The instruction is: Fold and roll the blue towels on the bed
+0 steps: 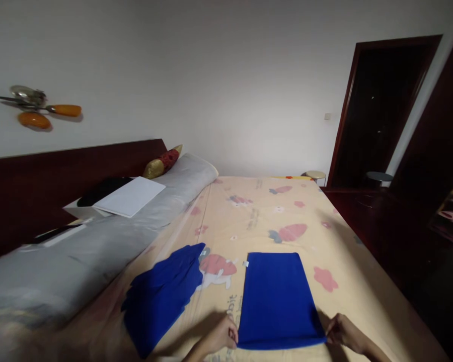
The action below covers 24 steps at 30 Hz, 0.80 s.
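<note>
A blue rectangular piece of cloth (pixel 279 301) lies spread on the bed, with a small white tag at its far left edge. My left hand (pixel 225 334) pinches its near left corner. At the near right corner, my right hand (pixel 338 330) has its fingers closed on the same cloth. The near edge runs fairly straight between both hands. To the left, a second blue cloth (pixel 164 296) lies rumpled and slanted, touched by neither hand.
The bed's patterned sheet (pixel 241 216) stretches to the far wall. A long grey pillow (pixel 136 241) lines the dark headboard (pixel 79 166), carrying a flat white box (pixel 130 196) and a red-and-gold cushion (pixel 164 162). Two stools (pixel 315 175) stand beyond, near a dark door (pixel 388 110).
</note>
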Available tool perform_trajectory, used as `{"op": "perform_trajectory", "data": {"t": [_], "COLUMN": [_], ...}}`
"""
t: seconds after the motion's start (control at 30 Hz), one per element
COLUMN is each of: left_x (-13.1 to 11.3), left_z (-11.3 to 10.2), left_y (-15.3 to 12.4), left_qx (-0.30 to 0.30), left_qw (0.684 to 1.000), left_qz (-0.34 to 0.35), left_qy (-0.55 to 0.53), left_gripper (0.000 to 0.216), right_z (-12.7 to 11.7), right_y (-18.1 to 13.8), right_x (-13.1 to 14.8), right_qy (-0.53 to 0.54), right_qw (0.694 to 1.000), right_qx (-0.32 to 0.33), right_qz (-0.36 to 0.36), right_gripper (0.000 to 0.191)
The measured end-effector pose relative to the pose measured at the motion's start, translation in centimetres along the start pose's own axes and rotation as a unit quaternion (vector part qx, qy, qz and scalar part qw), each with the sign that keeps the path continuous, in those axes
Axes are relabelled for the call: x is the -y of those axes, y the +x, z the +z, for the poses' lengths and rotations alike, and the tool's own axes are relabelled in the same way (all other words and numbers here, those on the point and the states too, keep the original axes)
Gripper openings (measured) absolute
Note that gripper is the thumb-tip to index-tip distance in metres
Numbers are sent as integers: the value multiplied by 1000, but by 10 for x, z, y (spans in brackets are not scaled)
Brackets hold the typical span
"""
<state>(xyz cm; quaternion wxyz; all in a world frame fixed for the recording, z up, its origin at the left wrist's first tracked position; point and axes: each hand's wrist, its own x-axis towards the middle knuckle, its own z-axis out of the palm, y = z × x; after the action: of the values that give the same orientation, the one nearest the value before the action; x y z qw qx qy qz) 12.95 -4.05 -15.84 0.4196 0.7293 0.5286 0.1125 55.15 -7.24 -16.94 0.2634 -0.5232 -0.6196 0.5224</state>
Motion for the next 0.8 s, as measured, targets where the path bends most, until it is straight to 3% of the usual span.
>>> {"op": "perform_trajectory", "data": {"t": [0.13,0.27,0.33,0.43,0.5,0.6,0.7,0.8], "left_x": [13,1,-14,-31,-31,-12,7,10], "left_z": [8,17,35,79,115,157,174,173], "left_y": [-1,14,29,58,77,94,98,95], "left_qx": [21,-8,-55,-162,-221,-249,-253,-252], "left_qw": [998,993,988,971,954,937,927,925], "left_qz": [1,11,17,34,37,38,41,44], "left_qy": [51,118,142,174,199,241,274,280], "left_gripper": [4,12,19,46,58,59,60,61], "right_z": [6,11,29,79,118,159,171,170], "right_y": [-8,15,36,67,82,93,96,97], "right_x": [-11,-10,-6,0,-3,-21,-44,-57], "right_qy": [-76,-228,-258,-274,-286,-323,-350,-358], "right_qw": [997,972,960,948,943,933,923,914], "right_qx": [18,-64,-111,-159,-169,-154,-152,-179], "right_qz": [8,-8,-19,-25,-29,-28,-44,-59], "right_gripper": [16,22,27,45,51,53,52,50]}}
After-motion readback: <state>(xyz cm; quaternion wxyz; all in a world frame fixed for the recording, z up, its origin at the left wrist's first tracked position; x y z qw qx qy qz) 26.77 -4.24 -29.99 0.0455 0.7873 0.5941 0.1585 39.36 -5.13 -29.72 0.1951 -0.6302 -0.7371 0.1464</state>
